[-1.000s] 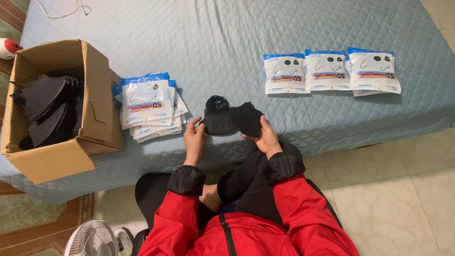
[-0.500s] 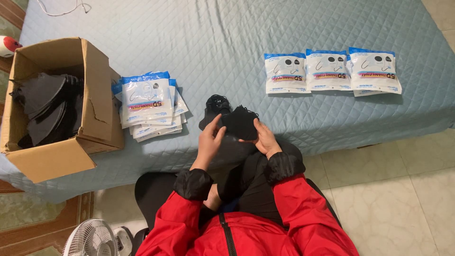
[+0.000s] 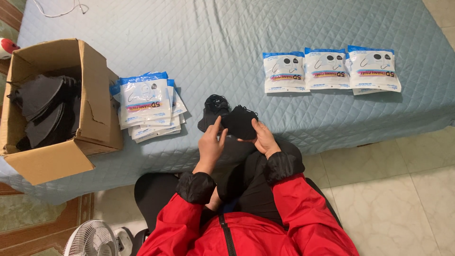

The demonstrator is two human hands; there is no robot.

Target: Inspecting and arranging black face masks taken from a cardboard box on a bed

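Two hands, left [image 3: 210,143] and right [image 3: 261,137], grip black masks [image 3: 237,121] at the bed's [image 3: 227,42] edge, between pouch stack [image 3: 147,104] and filled row [image 3: 332,68].

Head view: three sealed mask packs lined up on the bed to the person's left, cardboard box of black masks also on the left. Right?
Not quite. In the head view the three sealed packs lie in a row on the bed to the person's right, not left. The cardboard box of black masks is on the left, as you said.

Matt black cloth masks [image 3: 239,122], glossy plastic packets [image 3: 144,102], quilted bedspread [image 3: 213,42], cardboard box [image 3: 92,99]
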